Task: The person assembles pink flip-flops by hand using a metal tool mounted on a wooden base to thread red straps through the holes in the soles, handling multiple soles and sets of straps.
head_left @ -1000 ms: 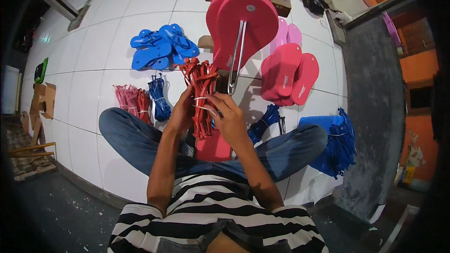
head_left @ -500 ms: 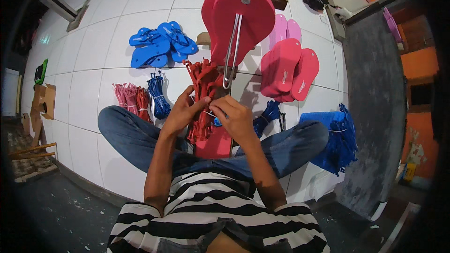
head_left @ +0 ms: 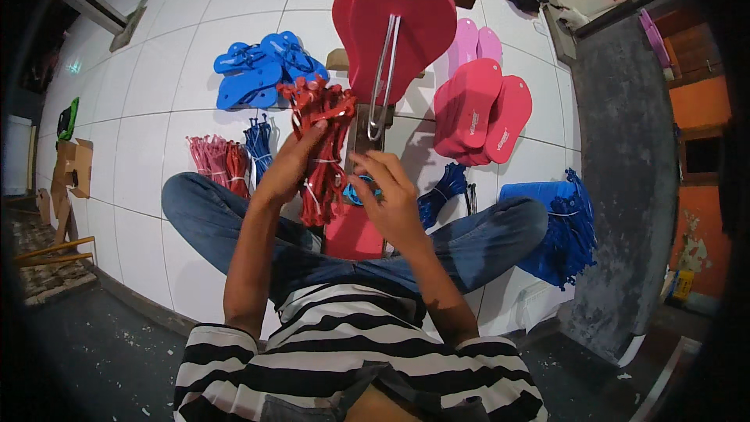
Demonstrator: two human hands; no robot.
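A bundle of red flip-flop straps [head_left: 319, 158], tied with a pale band, stands upright in front of me. My left hand [head_left: 283, 170] is closed around its left side, the thumb lying across the straps. To the right of the bundle, my right hand [head_left: 394, 195] has its fingers apart and holds nothing that I can see. Between that hand and the straps a small light-blue item [head_left: 362, 189] partly shows. A red pad [head_left: 351, 236] lies between my legs. Just ahead, red sandal soles [head_left: 402, 47] sit on a wooden stand with a long metal loop [head_left: 387, 70] in front.
Blue flip-flops [head_left: 262, 78] lie at the far left, pink and red straps [head_left: 215, 160] nearer. Blue straps [head_left: 258, 144] rest beside them. Red soles [head_left: 473, 113] are stacked on the right. More blue straps [head_left: 570, 223] lie past my right knee.
My left hand has shifted the red strap bundle slightly left and turned around it. My right hand has come away from the bundle, and its fingers have spread.
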